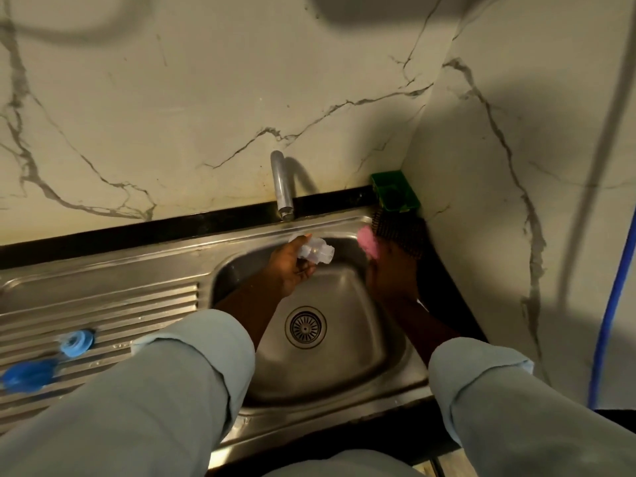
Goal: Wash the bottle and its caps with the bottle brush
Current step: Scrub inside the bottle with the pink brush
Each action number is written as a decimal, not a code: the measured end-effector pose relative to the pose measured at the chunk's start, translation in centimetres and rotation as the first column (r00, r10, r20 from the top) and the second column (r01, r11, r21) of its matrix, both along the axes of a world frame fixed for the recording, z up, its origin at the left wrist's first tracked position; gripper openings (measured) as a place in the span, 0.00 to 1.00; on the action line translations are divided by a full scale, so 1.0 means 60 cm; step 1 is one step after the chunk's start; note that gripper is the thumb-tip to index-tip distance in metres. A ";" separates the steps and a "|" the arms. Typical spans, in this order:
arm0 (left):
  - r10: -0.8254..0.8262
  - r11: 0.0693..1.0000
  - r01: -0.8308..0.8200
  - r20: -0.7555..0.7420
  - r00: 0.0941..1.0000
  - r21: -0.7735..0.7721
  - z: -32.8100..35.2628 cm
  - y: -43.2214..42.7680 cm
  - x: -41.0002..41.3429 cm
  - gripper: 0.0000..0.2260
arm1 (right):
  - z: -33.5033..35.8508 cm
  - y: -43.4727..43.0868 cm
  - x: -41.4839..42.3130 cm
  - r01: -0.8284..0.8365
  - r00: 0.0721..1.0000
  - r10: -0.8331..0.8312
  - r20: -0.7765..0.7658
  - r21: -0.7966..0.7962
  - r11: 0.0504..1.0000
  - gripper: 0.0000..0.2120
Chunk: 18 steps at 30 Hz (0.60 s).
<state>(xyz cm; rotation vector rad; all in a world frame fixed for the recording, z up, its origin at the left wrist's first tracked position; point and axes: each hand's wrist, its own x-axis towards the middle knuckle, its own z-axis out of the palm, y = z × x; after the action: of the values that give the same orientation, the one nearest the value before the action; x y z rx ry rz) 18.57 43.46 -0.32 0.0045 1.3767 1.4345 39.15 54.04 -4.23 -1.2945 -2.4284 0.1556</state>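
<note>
Clear bottle (pixel 315 253) in L grip (pixel 292 271), over sink (pixel 344 359)

A stainless steel sink unit (pixel 103 266) carried, on its ribbed drainboard (pixel 137 304) left of the basin, a light blue round ring cap (pixel 76 342) and a darker blue plastic piece (pixel 29 375) (blurred, near the frame's edge). A green square plastic tub (pixel 395 191) sat at its back right corner.
</note>
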 end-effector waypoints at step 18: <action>0.236 0.970 -0.233 0.042 0.971 -0.065 -0.023 -0.058 -0.073 0.29 | 0.018 -0.067 -0.152 -0.462 0.859 0.506 0.076 -0.310 0.831 0.29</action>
<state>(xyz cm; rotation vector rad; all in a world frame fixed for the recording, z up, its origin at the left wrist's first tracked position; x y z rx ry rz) 14.16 39.97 -1.72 -0.2381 1.4144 1.5762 30.05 50.01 -3.17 -0.7728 -2.9136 0.5791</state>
